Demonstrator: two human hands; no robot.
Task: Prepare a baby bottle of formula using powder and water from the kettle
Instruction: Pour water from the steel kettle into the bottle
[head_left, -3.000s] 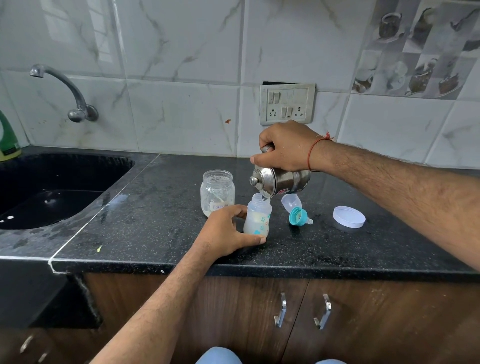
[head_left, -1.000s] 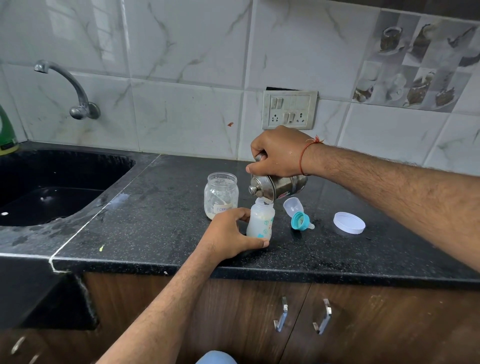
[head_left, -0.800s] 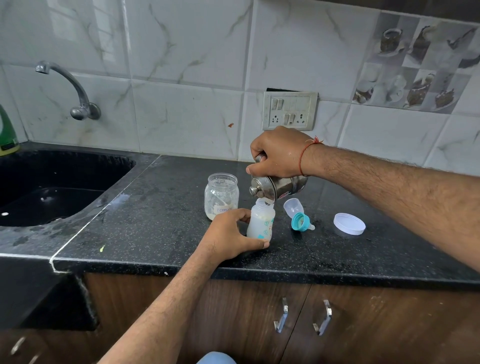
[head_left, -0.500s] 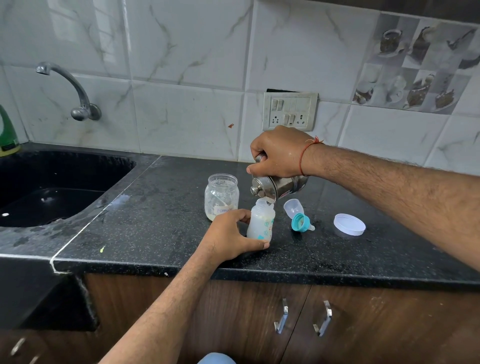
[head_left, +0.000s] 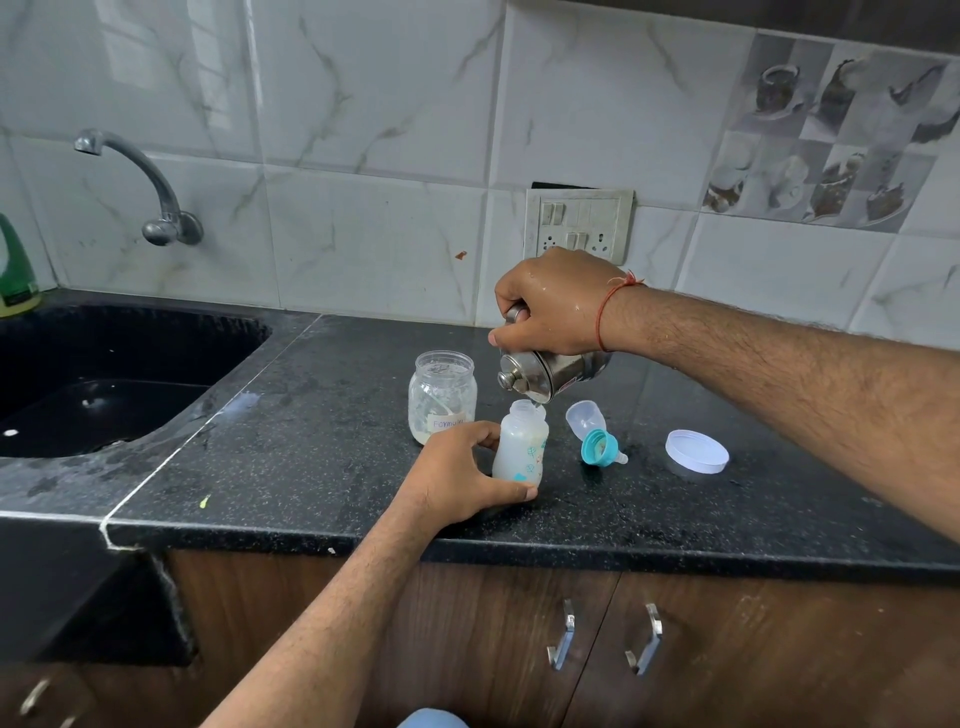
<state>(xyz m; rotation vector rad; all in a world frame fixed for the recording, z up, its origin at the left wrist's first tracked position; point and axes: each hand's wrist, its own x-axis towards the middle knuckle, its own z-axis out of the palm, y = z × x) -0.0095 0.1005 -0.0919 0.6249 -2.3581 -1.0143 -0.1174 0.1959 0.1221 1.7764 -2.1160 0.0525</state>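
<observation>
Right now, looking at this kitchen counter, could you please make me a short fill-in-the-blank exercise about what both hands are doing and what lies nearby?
1. The right hand tilts the steel kettle over the open mouth of the baby ____.
2. The left hand steadies the bottle, which stands on the black ____.
3. The formula jar stands open; its white ____ lies to the right of the teal nipple ring.

Missing words: bottle; counter; lid

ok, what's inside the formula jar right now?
The open formula jar shows pale powder caked on its walls and settled at the bottom. A pale streak inside might be a scoop, unclear. The label and left hand cover the lower front, so the level can't be read.
</observation>
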